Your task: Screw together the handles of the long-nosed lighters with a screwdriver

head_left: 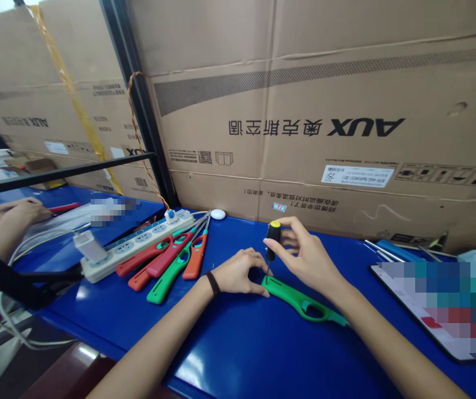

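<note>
Nearest to me is a green lighter point(291, 296), lying flat around the middle of the blue surface point(229, 354), handle end to the left. Smooth curved plastic grip, skinny dark slot by the end, oval trigger hole, tealish collar. My right forearm blocks whatever's past that. Both my hands are busy: left hand point(238, 272) curled, thumb and fingertips closed around the handle end; right hand point(306, 252) gripping a screwdriver point(273, 244), black with a yellow cap, pretty much upright, shaft down at that same end.

Toward the right edge there's a flat white panel point(406, 302) with a black rim, partly pixelated, metal rods point(381, 251) behind it. Over on the left side, a pile of five lighters point(169, 259) in reds, oranges and green, tubes toward the back edge. A white power strip point(142, 239) sits just beyond them, with a charger point(89, 247) plugged into its near end. A small white oval thing point(218, 214) is by the back edge, no clue what.

A dark metal frame point(150, 127) cuts across my view of another person's hands point(25, 213) on the left. Behind everything: big AUX cardboard boxes point(304, 77), print upside down.
</note>
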`<state>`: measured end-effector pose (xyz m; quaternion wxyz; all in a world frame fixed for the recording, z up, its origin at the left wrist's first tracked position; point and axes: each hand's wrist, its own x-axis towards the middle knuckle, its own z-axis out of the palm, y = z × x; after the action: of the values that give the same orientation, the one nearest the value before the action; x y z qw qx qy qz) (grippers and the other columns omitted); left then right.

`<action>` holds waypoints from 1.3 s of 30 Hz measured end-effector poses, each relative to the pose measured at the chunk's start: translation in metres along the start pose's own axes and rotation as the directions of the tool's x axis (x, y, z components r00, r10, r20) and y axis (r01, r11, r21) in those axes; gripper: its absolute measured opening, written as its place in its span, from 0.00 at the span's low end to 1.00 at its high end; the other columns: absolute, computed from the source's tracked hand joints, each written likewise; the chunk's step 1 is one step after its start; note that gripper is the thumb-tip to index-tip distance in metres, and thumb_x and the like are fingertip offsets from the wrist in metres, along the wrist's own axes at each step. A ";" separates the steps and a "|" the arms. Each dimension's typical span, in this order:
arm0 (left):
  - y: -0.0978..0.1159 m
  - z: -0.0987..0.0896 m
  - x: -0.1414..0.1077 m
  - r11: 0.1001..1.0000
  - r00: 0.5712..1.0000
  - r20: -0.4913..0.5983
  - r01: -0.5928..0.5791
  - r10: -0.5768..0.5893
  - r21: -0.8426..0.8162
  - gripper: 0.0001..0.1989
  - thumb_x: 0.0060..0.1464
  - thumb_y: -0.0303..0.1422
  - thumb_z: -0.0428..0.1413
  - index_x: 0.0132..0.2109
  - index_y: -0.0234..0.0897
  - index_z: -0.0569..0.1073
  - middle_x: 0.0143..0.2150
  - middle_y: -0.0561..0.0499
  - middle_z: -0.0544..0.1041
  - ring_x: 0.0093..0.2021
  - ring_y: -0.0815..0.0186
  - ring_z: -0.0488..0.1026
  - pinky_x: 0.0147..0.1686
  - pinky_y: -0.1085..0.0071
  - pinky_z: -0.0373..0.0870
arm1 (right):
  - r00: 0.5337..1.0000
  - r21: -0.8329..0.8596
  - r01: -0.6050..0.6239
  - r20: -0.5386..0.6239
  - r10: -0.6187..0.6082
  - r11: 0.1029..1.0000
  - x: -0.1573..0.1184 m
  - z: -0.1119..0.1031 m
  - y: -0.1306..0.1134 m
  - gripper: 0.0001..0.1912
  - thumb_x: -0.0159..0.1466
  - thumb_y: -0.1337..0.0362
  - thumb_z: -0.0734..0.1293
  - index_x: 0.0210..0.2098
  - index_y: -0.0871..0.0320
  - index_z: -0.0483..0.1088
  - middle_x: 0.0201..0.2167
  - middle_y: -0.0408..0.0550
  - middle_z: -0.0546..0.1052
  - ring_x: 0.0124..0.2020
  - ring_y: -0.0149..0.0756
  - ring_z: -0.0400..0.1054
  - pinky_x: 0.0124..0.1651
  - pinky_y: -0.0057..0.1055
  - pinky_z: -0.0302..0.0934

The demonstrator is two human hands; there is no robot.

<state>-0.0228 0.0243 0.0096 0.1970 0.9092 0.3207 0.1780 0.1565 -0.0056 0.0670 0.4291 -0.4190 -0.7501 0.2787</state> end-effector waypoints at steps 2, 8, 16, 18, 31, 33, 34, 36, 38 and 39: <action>0.000 0.000 0.000 1.000 1.000 0.003 0.000 0.000 -0.004 0.19 0.42 0.43 0.66 0.40 0.39 0.76 0.43 0.49 0.75 0.46 0.59 0.69 0.48 0.65 0.60 | 1.000 -0.008 0.014 -0.002 -0.014 1.000 -0.001 -0.001 -0.002 0.14 0.60 0.56 0.65 0.43 0.52 0.60 0.35 0.44 0.77 0.34 0.34 0.75 0.33 0.28 0.70; -0.001 0.001 0.000 1.000 1.000 0.010 -0.006 0.006 -0.006 0.20 0.42 0.44 0.65 0.41 0.39 0.76 0.41 0.50 0.76 0.45 0.59 0.70 0.48 0.66 0.59 | 0.999 0.044 -0.004 -0.048 0.006 0.999 0.001 -0.003 -0.004 0.14 0.60 0.56 0.65 0.42 0.52 0.60 0.34 0.45 0.78 0.33 0.35 0.75 0.30 0.28 0.71; -0.002 0.001 0.000 1.000 1.000 0.009 -0.023 0.023 -0.015 0.20 0.43 0.45 0.65 0.41 0.39 0.76 0.41 0.50 0.76 0.44 0.59 0.70 0.47 0.66 0.60 | 0.999 0.041 -0.020 -0.028 0.021 0.999 0.000 -0.005 -0.004 0.14 0.60 0.56 0.65 0.43 0.53 0.60 0.35 0.47 0.78 0.34 0.39 0.75 0.33 0.35 0.72; -0.002 0.000 0.000 1.000 1.000 0.008 -0.023 0.023 -0.018 0.20 0.43 0.44 0.65 0.41 0.39 0.76 0.41 0.50 0.76 0.45 0.59 0.70 0.47 0.66 0.60 | 0.999 0.035 -0.020 -0.027 0.021 0.999 0.000 -0.005 -0.004 0.14 0.60 0.56 0.65 0.43 0.53 0.60 0.35 0.47 0.78 0.34 0.38 0.75 0.33 0.34 0.72; -0.001 0.001 0.000 1.000 1.000 0.013 -0.017 0.017 -0.012 0.19 0.42 0.43 0.66 0.41 0.38 0.76 0.41 0.50 0.76 0.44 0.60 0.70 0.48 0.66 0.59 | 1.000 0.031 -0.014 -0.025 0.014 0.999 0.000 -0.005 -0.003 0.14 0.60 0.56 0.65 0.43 0.53 0.60 0.35 0.47 0.78 0.34 0.38 0.75 0.33 0.33 0.71; -0.001 0.001 0.000 1.000 1.000 0.012 -0.023 0.024 -0.017 0.20 0.42 0.43 0.66 0.41 0.39 0.76 0.41 0.50 0.76 0.44 0.60 0.70 0.48 0.66 0.59 | 0.999 0.031 -0.009 -0.042 0.010 0.999 0.001 -0.005 -0.002 0.15 0.60 0.56 0.65 0.43 0.53 0.61 0.35 0.47 0.78 0.34 0.38 0.75 0.34 0.33 0.72; -0.001 0.001 0.000 0.999 1.000 0.012 -0.026 0.026 -0.019 0.20 0.42 0.43 0.65 0.41 0.38 0.76 0.42 0.50 0.76 0.44 0.60 0.70 0.48 0.66 0.59 | 0.999 0.030 -0.009 -0.041 0.011 0.999 0.001 -0.006 -0.002 0.15 0.60 0.56 0.65 0.43 0.52 0.61 0.35 0.47 0.78 0.34 0.38 0.75 0.34 0.34 0.72; -0.001 0.001 0.000 0.999 1.000 0.012 -0.025 0.025 -0.022 0.20 0.42 0.43 0.66 0.41 0.38 0.76 0.42 0.50 0.76 0.44 0.60 0.70 0.48 0.66 0.59 | 0.999 0.031 -0.015 -0.031 0.016 0.999 0.001 -0.006 -0.003 0.14 0.60 0.56 0.65 0.43 0.52 0.60 0.35 0.47 0.78 0.35 0.38 0.75 0.34 0.34 0.72; -0.001 0.001 0.000 0.999 1.000 0.012 -0.022 0.022 -0.024 0.19 0.42 0.43 0.66 0.41 0.38 0.76 0.41 0.50 0.76 0.44 0.60 0.70 0.48 0.66 0.59 | 0.999 0.038 -0.021 -0.024 0.022 0.999 0.000 -0.006 -0.004 0.14 0.60 0.56 0.65 0.43 0.53 0.60 0.35 0.47 0.78 0.35 0.39 0.75 0.34 0.35 0.72; -0.001 0.000 0.000 0.999 1.000 0.011 -0.020 0.020 -0.025 0.19 0.42 0.43 0.66 0.41 0.39 0.76 0.41 0.50 0.76 0.44 0.60 0.70 0.48 0.66 0.60 | 0.999 0.044 -0.024 -0.023 0.025 0.999 0.000 -0.006 -0.004 0.14 0.60 0.56 0.65 0.43 0.53 0.60 0.35 0.47 0.78 0.35 0.39 0.75 0.34 0.35 0.72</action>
<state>-0.0230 0.0254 0.0087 0.2085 0.9109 0.3082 0.1786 0.1602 -0.0069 0.0735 0.4434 -0.4220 -0.7335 0.2954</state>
